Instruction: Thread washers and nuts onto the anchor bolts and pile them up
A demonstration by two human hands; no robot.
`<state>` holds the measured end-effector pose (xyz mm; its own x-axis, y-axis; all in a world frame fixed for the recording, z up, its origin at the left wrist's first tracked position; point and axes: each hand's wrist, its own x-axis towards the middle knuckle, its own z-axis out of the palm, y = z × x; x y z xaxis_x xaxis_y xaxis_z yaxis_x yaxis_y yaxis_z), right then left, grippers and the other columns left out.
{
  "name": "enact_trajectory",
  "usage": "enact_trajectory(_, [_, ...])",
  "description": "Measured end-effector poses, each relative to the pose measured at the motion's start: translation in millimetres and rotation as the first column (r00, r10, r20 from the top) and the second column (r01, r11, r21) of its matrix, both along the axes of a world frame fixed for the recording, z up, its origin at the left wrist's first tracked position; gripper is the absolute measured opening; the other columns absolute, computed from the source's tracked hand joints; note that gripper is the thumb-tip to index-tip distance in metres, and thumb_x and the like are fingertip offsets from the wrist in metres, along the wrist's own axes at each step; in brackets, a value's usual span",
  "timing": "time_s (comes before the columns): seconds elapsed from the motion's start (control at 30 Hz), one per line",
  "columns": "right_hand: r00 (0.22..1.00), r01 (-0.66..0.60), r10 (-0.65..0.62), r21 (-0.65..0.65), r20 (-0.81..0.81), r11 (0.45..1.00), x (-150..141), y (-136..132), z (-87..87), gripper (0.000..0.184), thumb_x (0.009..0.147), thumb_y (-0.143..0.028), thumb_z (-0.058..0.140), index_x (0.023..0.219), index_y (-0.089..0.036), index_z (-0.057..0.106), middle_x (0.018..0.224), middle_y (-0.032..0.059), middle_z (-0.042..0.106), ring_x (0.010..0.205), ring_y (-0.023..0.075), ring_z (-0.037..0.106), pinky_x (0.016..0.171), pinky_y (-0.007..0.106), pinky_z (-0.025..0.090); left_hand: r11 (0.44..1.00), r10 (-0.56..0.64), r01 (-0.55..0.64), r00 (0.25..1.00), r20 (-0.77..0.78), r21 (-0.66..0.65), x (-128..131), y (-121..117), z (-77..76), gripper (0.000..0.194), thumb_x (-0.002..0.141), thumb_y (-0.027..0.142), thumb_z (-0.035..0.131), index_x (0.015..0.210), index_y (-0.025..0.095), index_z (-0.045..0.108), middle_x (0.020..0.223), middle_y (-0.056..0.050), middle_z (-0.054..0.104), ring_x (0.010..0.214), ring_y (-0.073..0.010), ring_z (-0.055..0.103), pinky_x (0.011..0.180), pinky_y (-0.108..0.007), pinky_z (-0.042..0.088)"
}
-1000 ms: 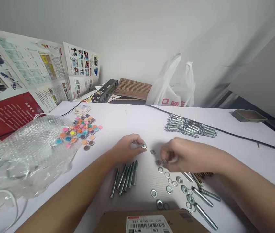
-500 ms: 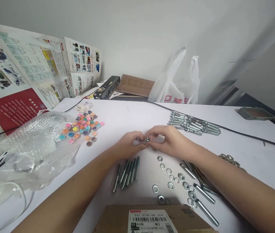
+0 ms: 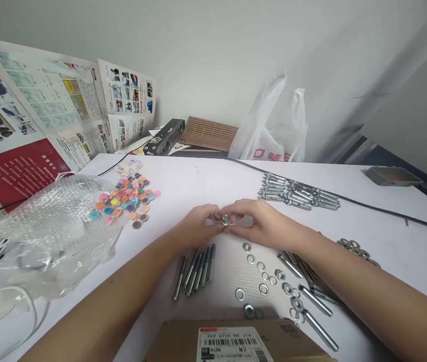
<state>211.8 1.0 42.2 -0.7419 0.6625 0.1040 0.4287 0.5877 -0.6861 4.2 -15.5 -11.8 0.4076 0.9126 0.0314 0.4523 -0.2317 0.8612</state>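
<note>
Small metal hardware (image 3: pixel 226 219) is pinched between the closed fingertips of both the left hand (image 3: pixel 203 224) and the right hand (image 3: pixel 255 220), above the table (image 3: pixel 221 183); whether one piece or more is held cannot be told. Six bolts (image 3: pixel 197 271) are laid on the near side of the left hand. Five nuts (image 3: pixel 280 275) are scattered on the near side of the right hand, among washers (image 3: pixel 250 259) partly overlapped and not surely countable. One cardboard box (image 3: pixel 176 339) is placed nearer than both hands; one plastic bag (image 3: pixel 266 136) is seen beyond the right hand.
</note>
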Motion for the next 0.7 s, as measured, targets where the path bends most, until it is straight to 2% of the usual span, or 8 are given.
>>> enact_trajectory(0.13, [0.994, 0.104, -0.105, 0.027, 0.033, 0.994, 3.1, 0.3, -0.9, 0.023, 0.082, -0.041, 0.065, 0.084, -0.019, 0.067, 0.079, 0.0008, 0.064, 0.073, 0.0124, 0.058, 0.067, 0.026, 0.044, 0.999, 0.039, -0.038, 0.999, -0.037, 0.021, 0.2, -0.5, 0.0, 0.019, 0.081, 0.036, 0.063, 0.085, 0.018, 0.063, 0.089, -0.001, 0.066, 0.084, -0.0168, 0.059, 0.076, -0.029, 0.044])
enact_trajectory(0.3, [0.998, 0.047, -0.047, 0.001, -0.042, 0.999, 3.9, -4.2, -1.0, 0.032, 0.087, -0.04, 0.06, 0.11, -0.019, 0.061, 0.073, -0.0015, 0.061, 0.064, 0.0099, 0.054, 0.056, 0.022, 0.04, 0.998, 0.033, -0.031, 0.999, -0.035, 0.053, 0.8, 1.1, -2.1, 0.02, 0.08, 0.037, 0.065, 0.082, 0.017, 0.06, 0.085, -0.001, 0.065, 0.08, -0.0156, 0.058, 0.074, -0.028, 0.045])
enact_trajectory(0.37, [0.997, 0.022, -0.019, 0.044, -0.069, 0.999, 5.5, -5.3, -0.6, 0.023, 0.088, -0.038, 0.058, 0.082, -0.017, 0.064, 0.061, -0.0024, 0.055, 0.055, 0.0083, 0.048, 0.051, 0.022, 0.036, 0.998, 0.04, -0.038, 0.999, -0.03, 0.054, 1.3, 1.4, -2.2, 0.017, 0.08, 0.033, 0.065, 0.081, 0.017, 0.06, 0.086, -0.001, 0.065, 0.081, -0.0157, 0.058, 0.075, -0.029, 0.045])
enact_trajectory(0.43, [0.987, 0.097, -0.084, 0.093, -0.14, 0.991, 7.2, -5.6, 0.1, 0.044, 0.088, -0.036, 0.057, 0.05, -0.016, 0.045, 0.048, -0.0032, 0.042, 0.046, 0.0063, 0.038, 0.046, 0.023, 0.03, 0.998, 0.053, -0.052, 0.998, -0.028, 0.046, 2.1, 1.2, -2.0, 0.015, 0.08, 0.032, 0.065, 0.082, 0.017, 0.062, 0.087, -0.001, 0.066, 0.083, -0.0162, 0.059, 0.078, -0.03, 0.045])
enact_trajectory(0.47, [0.975, 0.15, -0.13, 0.104, -0.182, 0.983, 7.7, -5.6, 0.4, 0.048, 0.088, -0.034, 0.057, 0.047, -0.016, 0.04, 0.045, -0.0038, 0.037, 0.045, 0.0059, 0.035, 0.046, 0.023, 0.028, 0.997, 0.057, -0.056, 0.998, -0.025, 0.048, 2.5, 0.9, -2.1, 0.015, 0.079, 0.032, 0.066, 0.082, 0.018, 0.062, 0.088, -0.001, 0.066, 0.084, -0.0164, 0.059, 0.079, -0.03, 0.046])
enact_trajectory(0.57, [0.969, 0.178, -0.167, 0.046, -0.185, 0.983, 7.1, -6.2, 0.7, 0.019, 0.089, -0.031, 0.056, 0.08, -0.015, 0.062, 0.054, -0.004, 0.05, 0.05, 0.0076, 0.045, 0.049, 0.022, 0.034, 0.995, 0.059, -0.056, 0.998, -0.034, 0.085, 3.2, 0.5, -3.1, 0.015, 0.08, 0.033, 0.066, 0.081, 0.018, 0.062, 0.087, -0.001, 0.064, 0.084, -0.0161, 0.059, 0.079, -0.031, 0.045])
enact_trajectory(0.63, [0.992, 0.084, -0.085, -0.018, -0.094, 0.996, 6.9, -6.6, -0.1, 0.021, 0.09, -0.033, 0.055, 0.101, -0.016, 0.062, 0.062, -0.0032, 0.058, 0.054, 0.0083, 0.049, 0.052, 0.022, 0.037, 0.99, 0.076, -0.069, 0.996, -0.052, 0.123, 3.0, 0.8, -4.4, 0.017, 0.081, 0.035, 0.065, 0.079, 0.018, 0.061, 0.085, -0.001, 0.063, 0.082, -0.0161, 0.058, 0.077, -0.031, 0.044])
enact_trajectory(0.7, [0.999, 0.023, -0.025, -0.05, -0.037, 0.998, 8.2, -7.0, -0.9, 0.027, 0.091, -0.036, 0.053, 0.075, -0.016, 0.061, 0.053, -0.004, 0.049, 0.047, 0.0069, 0.04, 0.046, 0.022, 0.03, 0.983, 0.114, -0.105, 0.992, -0.053, 0.15, 2.3, 1.9, -5.8, 0.017, 0.081, 0.034, 0.065, 0.078, 0.018, 0.06, 0.084, -0.001, 0.062, 0.082, -0.0161, 0.057, 0.076, -0.031, 0.044])
